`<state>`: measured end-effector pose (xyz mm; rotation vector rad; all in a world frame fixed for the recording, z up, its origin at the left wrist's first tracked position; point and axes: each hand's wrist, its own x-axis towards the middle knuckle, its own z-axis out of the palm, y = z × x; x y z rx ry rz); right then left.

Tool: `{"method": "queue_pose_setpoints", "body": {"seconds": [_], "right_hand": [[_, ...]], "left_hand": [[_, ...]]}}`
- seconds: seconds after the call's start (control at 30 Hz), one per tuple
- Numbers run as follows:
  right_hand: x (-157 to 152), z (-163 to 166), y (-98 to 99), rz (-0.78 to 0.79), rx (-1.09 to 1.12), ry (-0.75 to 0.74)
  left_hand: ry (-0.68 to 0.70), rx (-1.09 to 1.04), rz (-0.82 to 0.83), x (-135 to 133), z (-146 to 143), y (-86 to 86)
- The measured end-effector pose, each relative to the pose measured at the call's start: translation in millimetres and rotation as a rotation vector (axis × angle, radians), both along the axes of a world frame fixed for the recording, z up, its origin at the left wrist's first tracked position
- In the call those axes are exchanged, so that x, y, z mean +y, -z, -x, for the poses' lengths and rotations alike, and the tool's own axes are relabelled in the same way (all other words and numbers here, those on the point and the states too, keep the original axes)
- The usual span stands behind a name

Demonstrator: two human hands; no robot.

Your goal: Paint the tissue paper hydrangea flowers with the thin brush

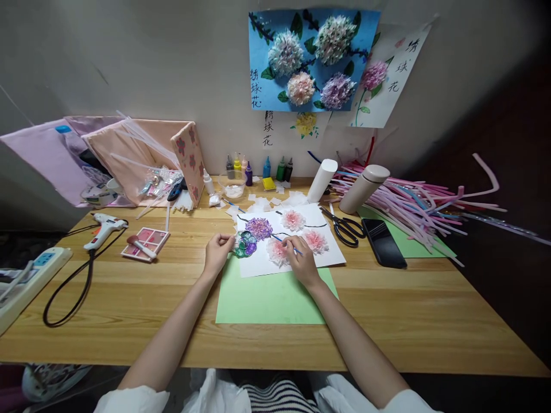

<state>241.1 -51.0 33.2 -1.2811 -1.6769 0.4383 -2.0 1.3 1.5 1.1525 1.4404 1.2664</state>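
Head view: a purple flower (259, 228) sits at the far left of a white sheet (258, 268), in the middle of the counter (387, 321), and the tip of a paintbrush (293, 246) points at its near right edge. I can't tell from here whether bristle meets petal. The right hand (303, 261) has a closed grip on the brush, fingers pinched together. The left hand (218, 249) pinches the rim of a paint palette (245, 245), smeared green and purple, just left of the flower.

By my reckoning the sheet is well along: four fluffy flowers are in place, one purple and three pink (316, 242), with dark branches (316, 226) drawn between. I see no green leaves on it, unlike the blue picture (316, 66) on the wall.

Under the sheet's near side lies green paper (275, 298). To the right are scissors (348, 230) and a phone (383, 244); far off stand paint bottles (267, 167). At left lie a glue gun (104, 226) and a power strip (38, 275).
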Motion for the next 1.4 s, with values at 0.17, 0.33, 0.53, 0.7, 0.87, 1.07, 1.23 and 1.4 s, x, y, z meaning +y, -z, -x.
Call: {"method": "queue_pose_setpoints", "body": {"seconds": [0.17,0.33,0.53,0.7,0.87,1.07,1.23,1.4], "right_hand": [[-6.2,2.5,-1.9,-0.056,0.035,-0.004],[-14.6,14.1,-2.5,-0.097,0.019,-0.207],[-15.4,19.2,4.3,-0.080,-0.030,-0.310],[-14.8,18.5,8.3,-0.071,-0.028,-0.301],[-14.3,18.4,7.7,-0.070,-0.042,-0.311],[-13.3,17.7,4.6,-0.034,-0.060,-0.323],[-13.5,16.9,0.7,-0.036,-0.044,-0.310],[-12.7,9.6,-0.7,-0.073,0.010,-0.130]], "left_hand": [[-0.009,-0.011,-0.003,-0.9,-0.4,-0.4],[-0.020,-0.017,-0.006,-2.0,-1.7,0.5],[-0.026,-0.016,-0.006,-3.4,-3.0,0.1],[-0.027,-0.024,-0.013,-4.7,-3.7,-2.2],[-0.020,-0.025,-0.019,-4.5,-3.0,-1.2],[-0.015,-0.027,-0.017,-4.8,-2.3,-3.8],[-0.014,-0.034,-0.006,-4.2,-2.2,-7.7],[-0.011,-0.032,0.003,-3.2,-0.9,-6.5]]}}
